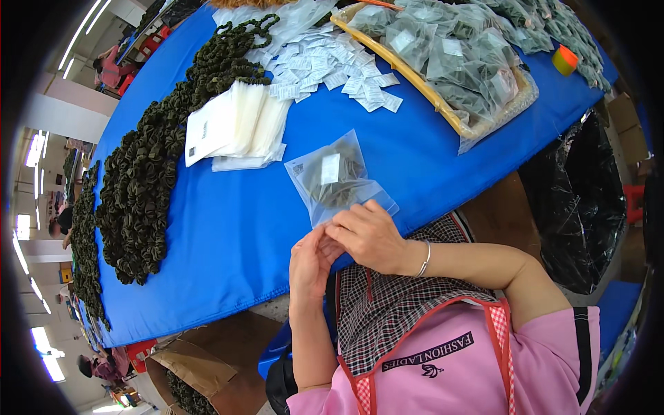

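Note:
A clear plastic bag [309, 181] lies on the blue tabletop, with a dark green bundle and a small white label [330, 168] showing through it. My left hand [312, 265] has its fingertips pinched at the near edge of this bag. Beside it, my right hand [368, 237] has curled fingers pressed on the same edge, close to the left fingertips. Exactly what lies between the fingertips is partly hidden. A stack of flat, frosted bags [232, 124] sits farther off to the left.
Dark green scrunchies [135, 200] are heaped along the left of the blue table [228, 242]. Loose white labels [328, 66] are scattered at the back. A yellow-edged tray [449, 114] holds filled bags at right, near an orange-and-green roll [565, 61]. Below stands an open carton [207, 366].

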{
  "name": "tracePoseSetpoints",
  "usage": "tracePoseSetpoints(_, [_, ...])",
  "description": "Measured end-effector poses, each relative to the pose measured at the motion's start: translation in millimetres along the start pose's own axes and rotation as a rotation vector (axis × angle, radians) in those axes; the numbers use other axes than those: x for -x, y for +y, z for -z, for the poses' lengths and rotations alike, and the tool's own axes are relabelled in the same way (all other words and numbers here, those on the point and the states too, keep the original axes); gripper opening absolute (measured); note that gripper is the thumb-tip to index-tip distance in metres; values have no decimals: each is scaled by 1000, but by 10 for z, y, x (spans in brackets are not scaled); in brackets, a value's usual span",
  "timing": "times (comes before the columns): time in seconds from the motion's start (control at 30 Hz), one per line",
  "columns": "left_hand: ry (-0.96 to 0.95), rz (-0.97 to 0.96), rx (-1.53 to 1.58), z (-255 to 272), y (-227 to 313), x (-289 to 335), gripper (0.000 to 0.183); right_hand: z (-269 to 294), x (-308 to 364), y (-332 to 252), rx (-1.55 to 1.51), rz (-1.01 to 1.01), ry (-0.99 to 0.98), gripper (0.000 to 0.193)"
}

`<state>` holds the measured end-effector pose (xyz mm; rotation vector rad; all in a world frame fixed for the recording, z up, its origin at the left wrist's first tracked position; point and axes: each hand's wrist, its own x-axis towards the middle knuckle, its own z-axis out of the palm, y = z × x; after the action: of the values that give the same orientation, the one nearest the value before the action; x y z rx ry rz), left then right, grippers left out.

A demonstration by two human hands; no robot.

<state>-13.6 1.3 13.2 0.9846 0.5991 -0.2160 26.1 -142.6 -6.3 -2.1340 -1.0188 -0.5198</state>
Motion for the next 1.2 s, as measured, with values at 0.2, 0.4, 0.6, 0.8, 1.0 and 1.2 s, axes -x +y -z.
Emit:
tracePoseSetpoints(0.2, [106, 7, -10, -95, -87, -111, 28, -102, 54, -18, -12, 100, 36, 12])
tracePoseSetpoints(0.4, [212, -142, -47, -121, -30, -120, 30, 334, 193, 199, -301, 9, -46, 9])
tracePoseSetpoints(0.6, [79, -197, -127, -156, -33, -79, 30, 358, 13, 228, -20, 12, -22, 9])
tracePoseSetpoints(0.8, [45, -82, 40, -95, -112, -114, 27, -11, -31, 172, 48, 153, 11, 8])
tracePoseSetpoints(1.0, [210, -213, -82, -150, -192, -177, 25, 144, 26, 170, -241, 86, 77, 4])
tracePoseSetpoints(1.2, [273, -222, -244, -238, -108, -66, 27, 1994, 831, 1016, -371, -714, 298, 10])
